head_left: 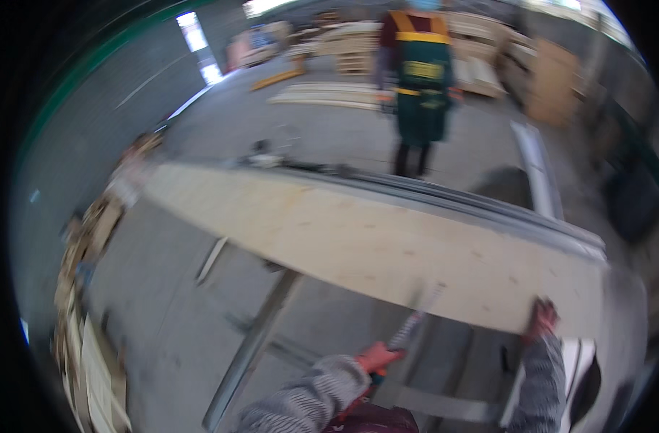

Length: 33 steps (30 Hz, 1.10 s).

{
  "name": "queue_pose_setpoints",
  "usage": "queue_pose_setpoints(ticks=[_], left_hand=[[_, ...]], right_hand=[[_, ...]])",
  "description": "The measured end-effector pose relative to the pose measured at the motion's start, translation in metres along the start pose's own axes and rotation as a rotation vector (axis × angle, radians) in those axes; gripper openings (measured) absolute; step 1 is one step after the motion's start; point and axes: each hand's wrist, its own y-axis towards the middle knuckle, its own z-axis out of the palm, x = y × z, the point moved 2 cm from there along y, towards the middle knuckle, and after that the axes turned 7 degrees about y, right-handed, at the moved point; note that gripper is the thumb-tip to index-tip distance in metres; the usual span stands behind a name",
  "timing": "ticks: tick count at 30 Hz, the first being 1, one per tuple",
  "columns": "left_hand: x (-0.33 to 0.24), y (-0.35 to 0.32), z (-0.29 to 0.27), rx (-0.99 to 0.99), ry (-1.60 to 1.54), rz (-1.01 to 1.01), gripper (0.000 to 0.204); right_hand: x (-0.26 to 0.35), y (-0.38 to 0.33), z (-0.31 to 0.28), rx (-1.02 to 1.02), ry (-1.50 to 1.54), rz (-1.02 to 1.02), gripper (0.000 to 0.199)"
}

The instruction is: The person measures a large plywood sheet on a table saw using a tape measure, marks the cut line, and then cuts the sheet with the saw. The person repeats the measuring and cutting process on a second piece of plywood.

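Left hand [378, 356]: closed around a blurred patterned strip [407, 329]
Right hand [542, 319]: on the pale board [373, 242] — finger spread too blurred to tell

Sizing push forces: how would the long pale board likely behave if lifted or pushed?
The board probably feels heavy overall, given its broad, long face. Its length may let it sag if lifted from the end near the right hand. Lying flat, it should slide rather than roll.

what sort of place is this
Probably a woodworking shop: a long pale wooden panel lies across the foreground, stacked lumber stands at the back, and a person wears a green work apron.
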Motion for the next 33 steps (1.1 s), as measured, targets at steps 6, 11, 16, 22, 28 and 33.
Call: queue_pose_setpoints(ticks=[6,11,16,22,28,33], left_hand=[[0.074,-0.145,0.034,-0.128,0.071,-0.094,0.064],[0.102,-0.251,-0.015,-0.178,-0.455,-0.024,0.047],[0.151,-0.391,-0.024,-0.2,-0.994,0.012,0.049],[0.187,-0.523,0.047,-0.507,-1.508,0.129,0.041],[0.324,-0.657,0.108,-0.69,-1.924,0.106,0.047],[0.432,-0.813,0.105,-0.974,-2.336,0.795,0.053]], right_hand=[[0.037,-0.139,-0.037,0.256,-0.145,0.155,0.088],[0.058,-0.132,-0.033,0.411,-0.121,0.221,0.123],[0.18,-0.169,-0.066,0.29,0.402,-0.464,0.099],[0.435,-0.346,-0.131,0.581,1.043,-0.606,0.049],[0.649,-0.574,-0.198,0.854,1.158,-0.954,0.06],[0.77,-0.693,-0.205,0.242,0.707,-1.031,0.04]])
